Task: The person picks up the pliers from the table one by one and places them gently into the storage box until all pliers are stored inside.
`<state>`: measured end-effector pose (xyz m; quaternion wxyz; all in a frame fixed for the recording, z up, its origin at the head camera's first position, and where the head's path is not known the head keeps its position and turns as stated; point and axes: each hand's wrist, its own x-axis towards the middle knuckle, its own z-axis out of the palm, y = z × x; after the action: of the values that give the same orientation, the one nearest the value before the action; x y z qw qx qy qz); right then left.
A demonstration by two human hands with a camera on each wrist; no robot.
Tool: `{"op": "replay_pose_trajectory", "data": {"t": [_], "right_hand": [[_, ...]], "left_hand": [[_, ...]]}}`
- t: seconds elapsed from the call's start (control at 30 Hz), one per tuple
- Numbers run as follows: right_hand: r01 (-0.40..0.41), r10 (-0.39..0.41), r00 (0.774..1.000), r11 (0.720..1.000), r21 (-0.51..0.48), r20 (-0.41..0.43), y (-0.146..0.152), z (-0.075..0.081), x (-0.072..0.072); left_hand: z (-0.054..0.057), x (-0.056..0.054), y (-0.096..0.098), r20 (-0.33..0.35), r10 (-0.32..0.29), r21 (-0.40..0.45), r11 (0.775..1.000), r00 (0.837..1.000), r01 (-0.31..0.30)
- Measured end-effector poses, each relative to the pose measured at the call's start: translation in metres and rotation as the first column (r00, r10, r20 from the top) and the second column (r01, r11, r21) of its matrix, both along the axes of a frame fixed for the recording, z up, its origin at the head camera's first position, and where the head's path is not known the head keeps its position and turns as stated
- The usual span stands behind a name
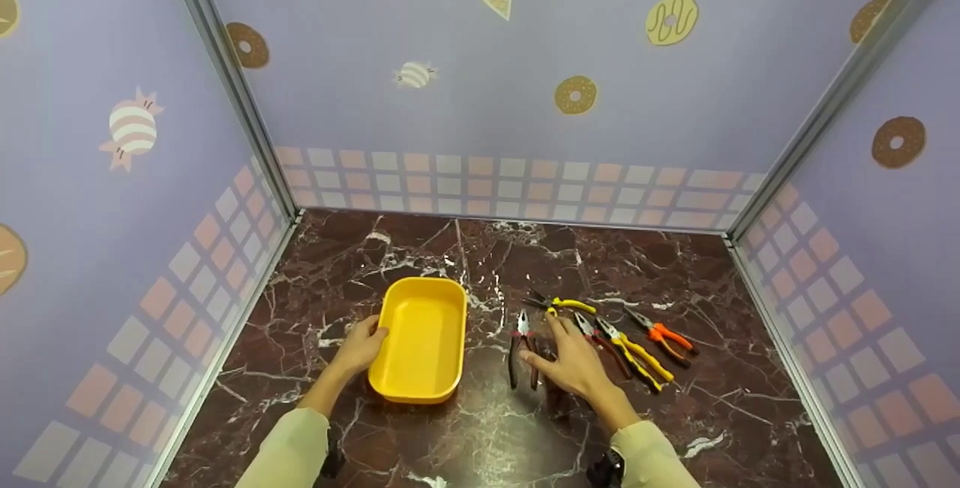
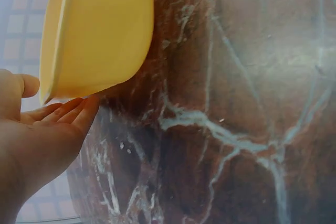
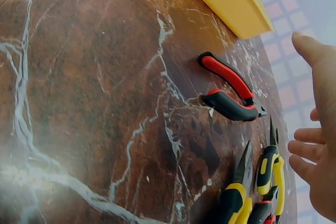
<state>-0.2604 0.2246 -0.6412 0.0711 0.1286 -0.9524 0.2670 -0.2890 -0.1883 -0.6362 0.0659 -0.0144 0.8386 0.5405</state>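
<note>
A yellow rectangular plastic tub stands on the marbled tabletop. My left hand pinches its left rim, thumb over the edge and fingers on the outer wall. Over the pliers to the right hovers my right hand, fingers extended and thumb apart, holding nothing. Below its thumb lie red-and-black pliers, handles spread. Yellow-handled pliers are just beyond the fingertips. To the right of the hand are dark red-handled pliers, partly covered by it, then yellow-and-black pliers and orange-and-black pliers.
The dark red marbled tabletop is enclosed by lilac panels at the back and both sides, with metal corner posts. Dark wrist devices show at both sleeves.
</note>
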Motion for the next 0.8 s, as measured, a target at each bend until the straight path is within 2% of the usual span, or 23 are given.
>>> {"op": "replay_pose_trajectory", "data": {"t": [0.23,0.47,0.8], "right_hand": [[0.013,-0.013,1.0,1.0,0.006,0.016,-0.003,-0.004,0.0],[0.029,-0.029,0.998,0.999,0.014,0.051,-0.006,-0.009,-0.001],[0.004,-0.004,1.0,1.0,0.017,-0.017,-0.012,-0.021,0.001]], "left_hand": [[-0.007,0.001,0.006,0.0,0.082,0.06,0.995,0.997,-0.082],[-0.011,-0.006,0.013,-0.007,0.144,0.074,0.987,0.99,-0.143],[-0.015,-0.013,0.014,0.013,0.154,0.154,0.976,0.988,-0.154]]}}
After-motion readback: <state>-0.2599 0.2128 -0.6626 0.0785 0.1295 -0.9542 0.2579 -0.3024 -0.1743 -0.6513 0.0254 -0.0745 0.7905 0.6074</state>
